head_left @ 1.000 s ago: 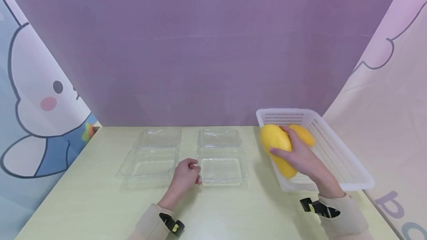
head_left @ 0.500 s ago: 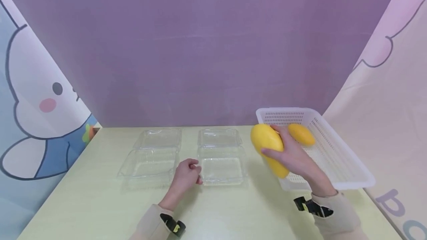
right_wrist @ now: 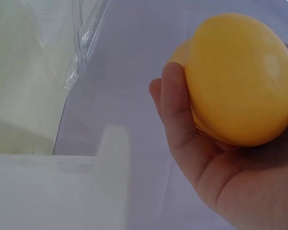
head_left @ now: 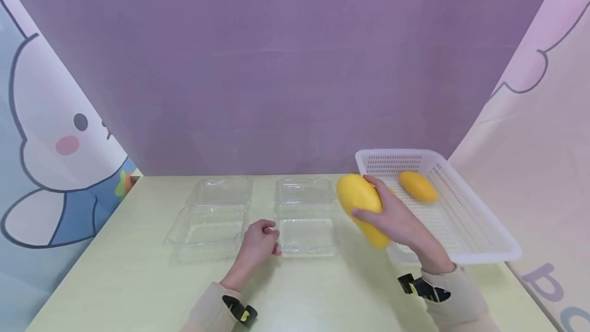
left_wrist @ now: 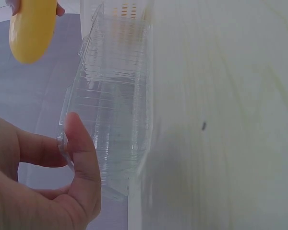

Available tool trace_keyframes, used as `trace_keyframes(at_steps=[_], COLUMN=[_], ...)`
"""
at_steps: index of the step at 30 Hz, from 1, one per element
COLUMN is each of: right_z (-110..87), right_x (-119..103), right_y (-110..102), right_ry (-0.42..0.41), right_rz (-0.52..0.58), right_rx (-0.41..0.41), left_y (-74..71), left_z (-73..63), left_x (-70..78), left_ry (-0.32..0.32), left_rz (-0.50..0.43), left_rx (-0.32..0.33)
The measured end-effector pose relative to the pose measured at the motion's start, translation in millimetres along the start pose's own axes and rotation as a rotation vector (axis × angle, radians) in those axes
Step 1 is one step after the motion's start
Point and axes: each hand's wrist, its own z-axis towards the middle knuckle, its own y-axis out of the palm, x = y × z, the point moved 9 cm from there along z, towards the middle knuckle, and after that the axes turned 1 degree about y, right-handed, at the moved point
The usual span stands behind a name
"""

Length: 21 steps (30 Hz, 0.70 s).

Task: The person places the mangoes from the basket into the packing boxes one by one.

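Note:
My right hand grips a large yellow mango, held up at the left rim of the white basket. In the right wrist view, the fingers curl round the mango, whose far side is partly hidden. My left hand is at the left edge of an open, clear plastic clamshell box. Seen from the left wrist, thumb and finger pinch the rim of that box. A second open clear clamshell box lies left of it, with its lid folded back.
Another yellow mango lies in the white perforated basket at the table's right. A purple backdrop rises behind the pale table. Printed cloths hang at both sides.
My right hand has carried the mango leftward, from over the basket to past its left rim. The mango left in the basket shows more fully. My left hand stays at the box.

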Motion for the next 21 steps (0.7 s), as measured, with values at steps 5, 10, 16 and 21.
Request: trace_keyframes(at_steps=[5,10,16,21], right_z=[2.7,4.7,8.1,10.5], right_x=[-1,-3,-4,-7], right_y=[6,12,21,29], right_ry=[0.004,-0.004,-0.005,-0.009], right_rz=[0.002,-0.007,-0.015,-0.018], right_rx=[-0.01,-0.017,-0.032,-0.043], left_y=[-1.1,-0.9,-0.5,-0.9], left_z=[0.3,0.5,0.9,0.6], left_x=[0.6,-0.1,-2.1,-2.6], left_ry=[-0.002,-0.005,-0.002,0.001], left_rz=[0.006,0.017,0.024,0.016], left_rx=[-0.002,-0.005,-0.007,-0.009])
